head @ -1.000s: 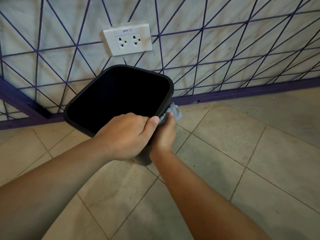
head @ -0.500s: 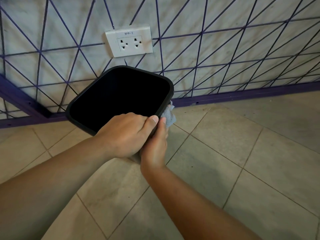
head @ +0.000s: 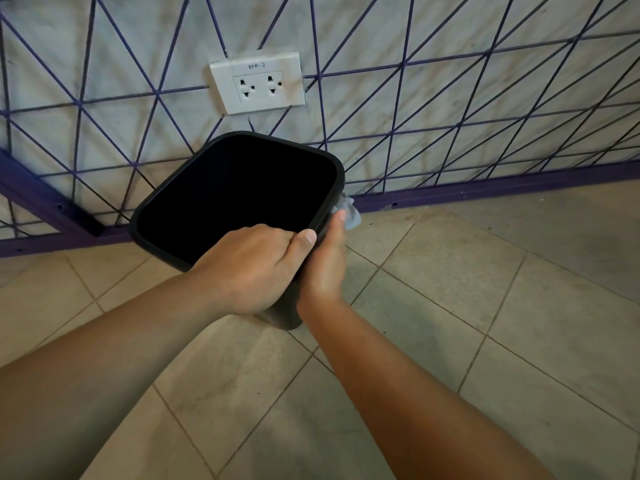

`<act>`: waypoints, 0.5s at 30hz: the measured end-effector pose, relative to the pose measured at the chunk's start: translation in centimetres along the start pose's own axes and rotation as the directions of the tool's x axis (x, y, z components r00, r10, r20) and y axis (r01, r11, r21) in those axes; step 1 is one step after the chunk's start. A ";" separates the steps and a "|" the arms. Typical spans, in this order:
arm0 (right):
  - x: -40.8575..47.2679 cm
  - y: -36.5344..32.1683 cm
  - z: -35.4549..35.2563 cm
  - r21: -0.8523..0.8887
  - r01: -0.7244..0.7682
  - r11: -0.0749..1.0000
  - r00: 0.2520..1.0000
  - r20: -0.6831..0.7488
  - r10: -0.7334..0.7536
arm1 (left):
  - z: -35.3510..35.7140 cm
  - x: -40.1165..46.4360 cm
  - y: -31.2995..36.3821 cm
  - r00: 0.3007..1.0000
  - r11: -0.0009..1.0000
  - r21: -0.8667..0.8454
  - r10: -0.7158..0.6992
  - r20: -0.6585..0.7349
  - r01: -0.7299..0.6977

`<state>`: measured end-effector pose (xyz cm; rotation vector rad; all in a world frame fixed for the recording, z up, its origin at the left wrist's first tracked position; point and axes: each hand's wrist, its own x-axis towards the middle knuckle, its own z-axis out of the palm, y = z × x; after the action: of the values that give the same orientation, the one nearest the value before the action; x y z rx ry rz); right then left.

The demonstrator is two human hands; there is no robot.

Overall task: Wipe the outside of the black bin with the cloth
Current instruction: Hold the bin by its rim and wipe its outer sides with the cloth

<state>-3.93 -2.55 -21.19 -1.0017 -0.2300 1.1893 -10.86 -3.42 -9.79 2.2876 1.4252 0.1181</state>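
Left hand: curled over the near rim of the black bin, fingers hooked inside, thumb lying along the rim's outer edge — a firm grip
Right hand: just right of the left hand, touching it, pressed against the bin's right outer wall with the cloth under its fingers; whether the fingers are curled round the cloth is hidden
Cloth: grey-blue, bunched, peeking out past the right fingertips against the bin's far right corner
Black bin: tilted, its open mouth facing the camera, its lower body showing between the two wrists — base close above the tiled floor; contact with the floor cannot be told
Beyond the hands: purple wire grid before a pale wall, white double socket above the bin
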 end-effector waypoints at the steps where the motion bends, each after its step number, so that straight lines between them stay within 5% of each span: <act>1: -1.0 0.0 0.2 -0.030 0.020 0.999 1.000 0.017 -0.019 | 0.0 0.0 0.0 1.000 1.000 -0.021 -0.002 0.001 0.002; 5: -1.2 2.6 -1.2 -0.013 0.063 0.998 0.998 0.027 -0.063 | 0.0 -0.1 0.2 1.000 1.000 0.015 -0.001 -0.020 0.001; 8: 1.6 1.4 -1.0 0.049 -0.045 0.998 0.998 -0.033 0.047 | -0.1 0.0 0.3 1.000 1.000 0.022 -0.011 -0.008 0.011; 15: -1.2 2.5 -1.0 0.043 0.044 0.998 0.999 0.004 -0.044 | -0.1 0.2 0.1 1.000 1.000 0.008 -0.009 -0.009 0.009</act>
<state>-5.41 -4.04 -23.26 -0.9523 -0.2287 1.1520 -10.70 -3.27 -9.62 2.2896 1.4425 0.1211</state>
